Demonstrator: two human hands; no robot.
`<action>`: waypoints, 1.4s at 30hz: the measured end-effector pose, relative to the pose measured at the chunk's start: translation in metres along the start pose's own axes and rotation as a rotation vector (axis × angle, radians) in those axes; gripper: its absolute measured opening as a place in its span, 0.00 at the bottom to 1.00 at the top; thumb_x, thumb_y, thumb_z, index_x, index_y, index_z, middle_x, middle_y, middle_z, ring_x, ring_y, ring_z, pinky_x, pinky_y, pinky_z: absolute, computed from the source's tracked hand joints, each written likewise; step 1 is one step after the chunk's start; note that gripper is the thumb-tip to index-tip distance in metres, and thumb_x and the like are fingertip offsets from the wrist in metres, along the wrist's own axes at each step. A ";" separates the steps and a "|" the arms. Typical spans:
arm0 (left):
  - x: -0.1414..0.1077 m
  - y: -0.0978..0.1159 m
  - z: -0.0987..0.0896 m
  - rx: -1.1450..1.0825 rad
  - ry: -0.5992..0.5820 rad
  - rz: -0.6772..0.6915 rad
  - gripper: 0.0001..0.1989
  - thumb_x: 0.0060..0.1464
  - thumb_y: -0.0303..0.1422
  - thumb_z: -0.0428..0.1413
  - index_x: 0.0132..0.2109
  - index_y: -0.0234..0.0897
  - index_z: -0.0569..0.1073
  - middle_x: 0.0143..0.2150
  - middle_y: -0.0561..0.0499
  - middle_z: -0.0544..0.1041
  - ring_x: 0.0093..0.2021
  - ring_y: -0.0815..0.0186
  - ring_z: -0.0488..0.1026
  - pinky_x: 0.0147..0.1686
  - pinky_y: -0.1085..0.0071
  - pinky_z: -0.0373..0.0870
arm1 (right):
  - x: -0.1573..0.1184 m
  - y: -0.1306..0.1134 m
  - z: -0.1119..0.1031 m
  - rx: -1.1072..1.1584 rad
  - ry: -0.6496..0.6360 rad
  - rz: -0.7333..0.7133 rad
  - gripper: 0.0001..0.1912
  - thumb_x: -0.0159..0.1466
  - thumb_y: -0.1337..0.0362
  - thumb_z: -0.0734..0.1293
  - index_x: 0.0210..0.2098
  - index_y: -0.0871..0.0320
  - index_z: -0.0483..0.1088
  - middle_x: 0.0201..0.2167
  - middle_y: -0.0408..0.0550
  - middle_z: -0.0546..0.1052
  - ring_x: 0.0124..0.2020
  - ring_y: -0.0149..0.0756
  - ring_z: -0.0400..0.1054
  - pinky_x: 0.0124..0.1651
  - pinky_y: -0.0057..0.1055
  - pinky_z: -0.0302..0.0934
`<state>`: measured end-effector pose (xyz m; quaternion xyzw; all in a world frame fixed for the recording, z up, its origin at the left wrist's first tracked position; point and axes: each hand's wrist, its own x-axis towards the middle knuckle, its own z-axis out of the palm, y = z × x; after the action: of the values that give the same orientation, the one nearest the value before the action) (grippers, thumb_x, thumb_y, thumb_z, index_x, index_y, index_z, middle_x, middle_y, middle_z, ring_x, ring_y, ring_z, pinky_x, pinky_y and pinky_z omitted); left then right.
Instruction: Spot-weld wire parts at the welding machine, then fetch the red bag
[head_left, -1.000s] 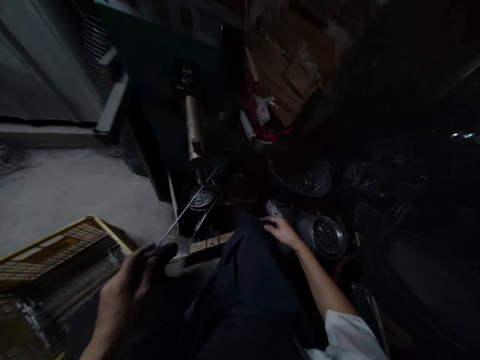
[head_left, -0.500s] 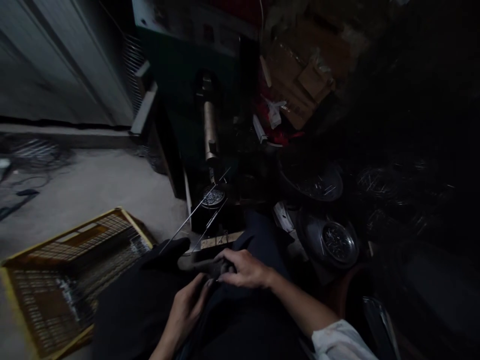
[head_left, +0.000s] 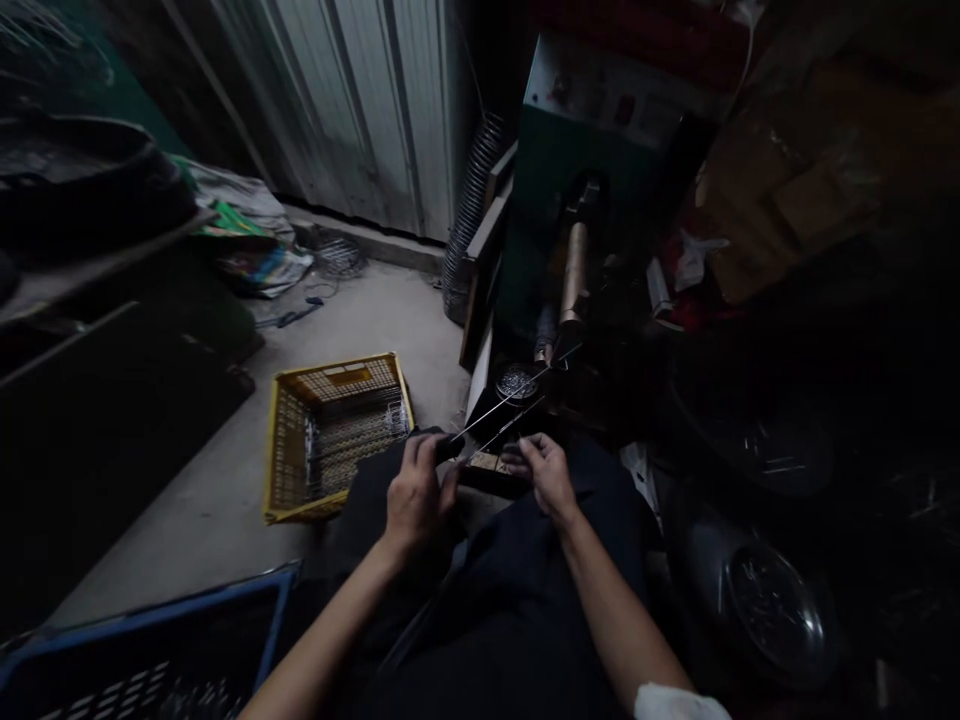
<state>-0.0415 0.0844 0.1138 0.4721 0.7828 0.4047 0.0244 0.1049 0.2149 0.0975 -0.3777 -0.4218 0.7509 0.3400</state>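
Observation:
My left hand (head_left: 417, 492) is closed at the near end of a thin metal rod (head_left: 498, 406), its fingertips dark. The rod slopes up to the tip of a machine's copper-coloured arm (head_left: 574, 268). Beside it, my right hand (head_left: 549, 478) is pinched over my lap; what its dark fingertips hold, if anything, is too small to make out. A second thin rod (head_left: 507, 428) runs below the first, between the hands. Under the arm's tip sits a round dish of small metal pieces (head_left: 517, 383).
On the floor at left stands a yellow crate (head_left: 271, 450) with wire pieces inside. A blue crate (head_left: 281, 610) is at the lower left. Bowls of metal pins, including a clear bowl (head_left: 814, 625), sit in shadow at right. The green machine (head_left: 536, 180) stands ahead.
My view has swung left. My hands, together over my lap before, are now apart; the left has reached the rod's near end and the right has moved away from it.

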 end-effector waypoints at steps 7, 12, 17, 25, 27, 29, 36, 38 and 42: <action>0.035 -0.017 0.008 -0.073 -0.278 0.141 0.15 0.66 0.39 0.43 0.35 0.39 0.68 0.27 0.52 0.75 0.26 0.67 0.72 0.29 0.74 0.65 | 0.025 0.004 0.055 0.217 0.018 -0.048 0.18 0.55 0.56 0.76 0.34 0.58 0.66 0.28 0.43 0.77 0.31 0.37 0.77 0.32 0.29 0.73; 0.020 -0.008 0.026 0.043 -0.244 0.133 0.17 0.67 0.38 0.40 0.33 0.38 0.66 0.24 0.51 0.72 0.23 0.67 0.68 0.25 0.73 0.57 | 0.010 0.004 0.058 0.192 0.056 -0.095 0.18 0.57 0.54 0.75 0.35 0.58 0.66 0.30 0.44 0.77 0.31 0.36 0.76 0.34 0.31 0.73; 0.027 0.006 0.058 0.118 -0.211 0.157 0.16 0.67 0.36 0.40 0.33 0.38 0.67 0.24 0.48 0.74 0.24 0.65 0.69 0.25 0.71 0.54 | 0.016 -0.005 0.037 0.127 0.150 -0.104 0.19 0.54 0.54 0.76 0.33 0.58 0.66 0.29 0.44 0.77 0.29 0.35 0.74 0.34 0.32 0.73; 0.051 0.023 0.095 0.126 -0.201 0.200 0.14 0.67 0.34 0.42 0.33 0.38 0.66 0.24 0.49 0.75 0.24 0.65 0.72 0.24 0.72 0.55 | 0.033 -0.017 0.014 0.216 0.207 -0.155 0.18 0.54 0.55 0.75 0.33 0.57 0.65 0.30 0.45 0.77 0.31 0.37 0.75 0.37 0.34 0.72; 0.056 0.025 0.100 0.124 -0.192 0.206 0.14 0.67 0.33 0.42 0.33 0.38 0.65 0.24 0.50 0.74 0.24 0.65 0.72 0.24 0.72 0.56 | 0.038 -0.021 0.010 0.222 0.210 -0.163 0.18 0.54 0.56 0.75 0.33 0.57 0.64 0.30 0.44 0.77 0.31 0.37 0.75 0.36 0.34 0.72; 0.062 0.027 0.106 0.124 -0.179 0.211 0.13 0.67 0.33 0.42 0.33 0.39 0.65 0.23 0.50 0.74 0.23 0.66 0.72 0.24 0.72 0.56 | 0.044 -0.025 0.007 0.224 0.204 -0.178 0.17 0.55 0.56 0.75 0.33 0.57 0.65 0.29 0.44 0.77 0.31 0.37 0.75 0.36 0.33 0.72; 0.084 0.031 0.118 0.126 -0.128 0.249 0.14 0.68 0.33 0.42 0.33 0.38 0.65 0.24 0.49 0.75 0.24 0.65 0.73 0.24 0.71 0.56 | 0.066 -0.036 0.006 0.241 0.230 -0.218 0.18 0.53 0.55 0.76 0.33 0.57 0.66 0.29 0.43 0.77 0.30 0.36 0.75 0.36 0.32 0.72; 0.088 0.031 0.120 0.123 -0.112 0.266 0.15 0.68 0.33 0.41 0.33 0.38 0.65 0.24 0.49 0.75 0.24 0.64 0.73 0.24 0.71 0.56 | 0.071 -0.039 0.007 0.235 0.239 -0.222 0.19 0.53 0.55 0.76 0.34 0.57 0.66 0.30 0.44 0.77 0.31 0.36 0.75 0.36 0.33 0.73; 0.094 0.030 0.121 0.122 -0.076 0.297 0.16 0.68 0.34 0.40 0.34 0.37 0.66 0.23 0.48 0.74 0.23 0.64 0.72 0.23 0.70 0.56 | 0.077 -0.042 0.008 0.229 0.252 -0.226 0.19 0.52 0.55 0.76 0.35 0.57 0.65 0.29 0.43 0.76 0.30 0.36 0.75 0.34 0.31 0.72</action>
<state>-0.0209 0.2367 0.0850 0.5984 0.7258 0.3375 -0.0347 0.0687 0.2923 0.1160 -0.3779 -0.3274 0.6978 0.5129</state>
